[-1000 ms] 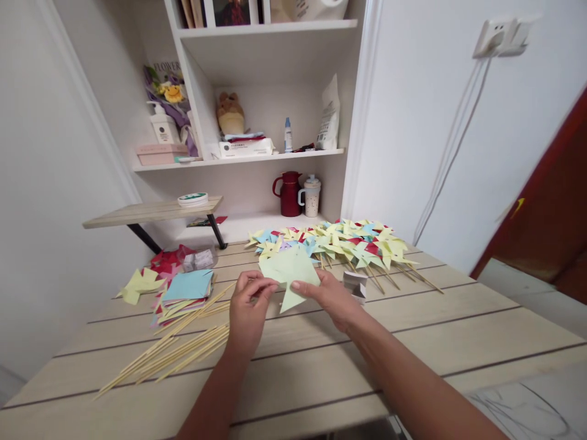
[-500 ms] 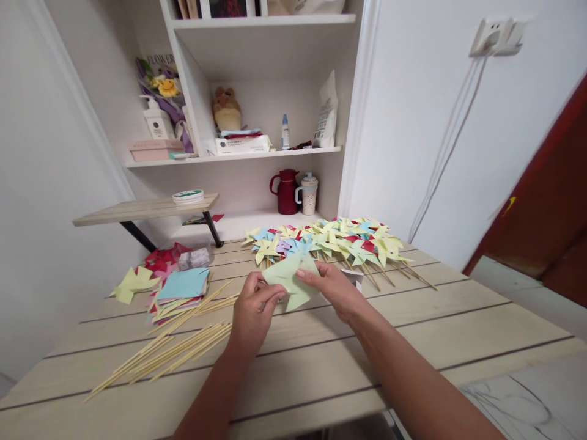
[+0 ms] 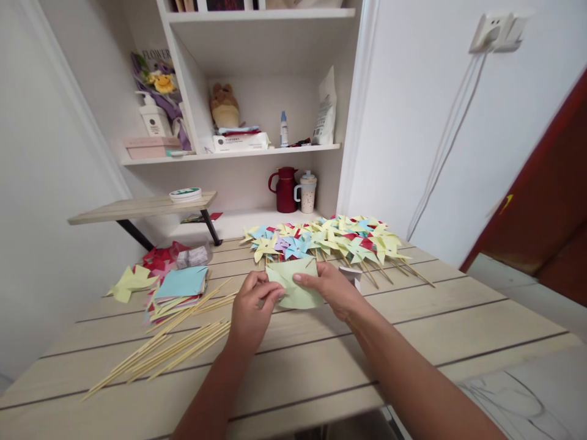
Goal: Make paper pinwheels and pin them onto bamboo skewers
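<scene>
Lowering green paper tableward (both hands gripping).

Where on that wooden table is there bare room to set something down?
Bare boards lie near the front edge of the pale wooden table, right of the right hand. The left is crowded with thin bamboo sticks and stacked coloured paper squares; the back holds paper pinwheels.
</scene>
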A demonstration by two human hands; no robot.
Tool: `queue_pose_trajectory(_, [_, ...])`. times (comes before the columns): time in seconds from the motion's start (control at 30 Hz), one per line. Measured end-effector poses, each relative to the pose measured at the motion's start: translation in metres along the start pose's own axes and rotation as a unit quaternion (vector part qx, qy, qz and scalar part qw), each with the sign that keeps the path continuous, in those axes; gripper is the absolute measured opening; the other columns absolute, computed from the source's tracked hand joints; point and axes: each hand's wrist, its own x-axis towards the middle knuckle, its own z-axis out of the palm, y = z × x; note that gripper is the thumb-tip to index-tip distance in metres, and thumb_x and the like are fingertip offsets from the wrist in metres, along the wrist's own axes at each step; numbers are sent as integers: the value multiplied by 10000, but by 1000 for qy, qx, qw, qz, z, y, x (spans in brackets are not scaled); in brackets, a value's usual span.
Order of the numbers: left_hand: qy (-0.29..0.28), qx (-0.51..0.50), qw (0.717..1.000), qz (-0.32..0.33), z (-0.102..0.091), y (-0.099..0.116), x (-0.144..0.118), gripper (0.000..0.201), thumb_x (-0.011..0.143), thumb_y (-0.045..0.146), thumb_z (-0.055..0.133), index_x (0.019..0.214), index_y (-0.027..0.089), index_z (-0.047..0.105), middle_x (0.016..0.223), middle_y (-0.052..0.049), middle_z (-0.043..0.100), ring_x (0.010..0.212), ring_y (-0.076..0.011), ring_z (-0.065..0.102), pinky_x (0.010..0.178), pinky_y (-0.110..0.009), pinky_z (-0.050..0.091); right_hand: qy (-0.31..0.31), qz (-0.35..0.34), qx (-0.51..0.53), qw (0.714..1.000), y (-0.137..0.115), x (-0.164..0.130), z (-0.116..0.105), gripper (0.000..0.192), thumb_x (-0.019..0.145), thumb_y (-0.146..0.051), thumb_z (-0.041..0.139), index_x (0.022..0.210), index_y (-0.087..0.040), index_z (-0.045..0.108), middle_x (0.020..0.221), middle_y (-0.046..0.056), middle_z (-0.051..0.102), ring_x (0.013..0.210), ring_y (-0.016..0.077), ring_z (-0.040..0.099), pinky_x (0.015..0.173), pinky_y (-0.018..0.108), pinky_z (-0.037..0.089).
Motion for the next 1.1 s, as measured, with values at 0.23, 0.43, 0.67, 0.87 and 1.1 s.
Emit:
queue_pose_trajectory(0.23, [22, -3, 1000, -20, 1, 1, 1, 124, 801, 312, 689, 713, 243, 744, 794, -15, 577, 726, -152, 592, 621, -242, 493, 2, 7, -2, 1000, -1, -2, 4, 365, 632, -438, 839, 874, -179, 750, 812, 50, 772, 679, 185, 669, 691, 325, 507])
queue_pose_trajectory(0.43, [33, 20, 999, -13, 2, 1, -1, 143, 804, 319, 691, 700, 235, 741, 785, -17, 573, 696, -145, 590, 606, -243, 479, -11, 11, -10, 1000, 2, -1, 3, 376, 685, -502, 803, 827, -158, 741, 753, 43, 751, 631, 160, 636, 630, 287, 476])
queue_pose_trajectory(0.67, [41, 65, 997, 3, 2, -3, -2, 154, 827, 327, 672, 723, 238, 741, 790, -17, 578, 680, -138, 584, 620, -246, 480, -10, -1, -62, 998, 3, 0, 2, 417, 708, -561, 769, 808, -157, 750, 732, 56, 740, 630, 174, 622, 620, 302, 468])
queue_pose_trajectory(0.87, [47, 87, 995, 22, 3, -5, -3, 166, 837, 327, 670, 717, 231, 734, 789, -16, 569, 661, -129, 578, 601, -239, 458, -30, -35, -51, 998, 0, -1, 5, 301, 623, -392, 844, 844, -206, 758, 811, 37, 759, 759, 210, 665, 763, 353, 510])
queue_pose_trajectory(1.1, [42, 55, 998, -3, 3, 1, -4, 138, 828, 326, 687, 739, 230, 730, 824, -11, 577, 620, -111, 554, 603, -247, 464, 15, -24, -47, 998, 3, 2, 5, 254, 617, -346, 818, 783, -178, 724, 733, 21, 734, 671, 190, 637, 680, 328, 489])
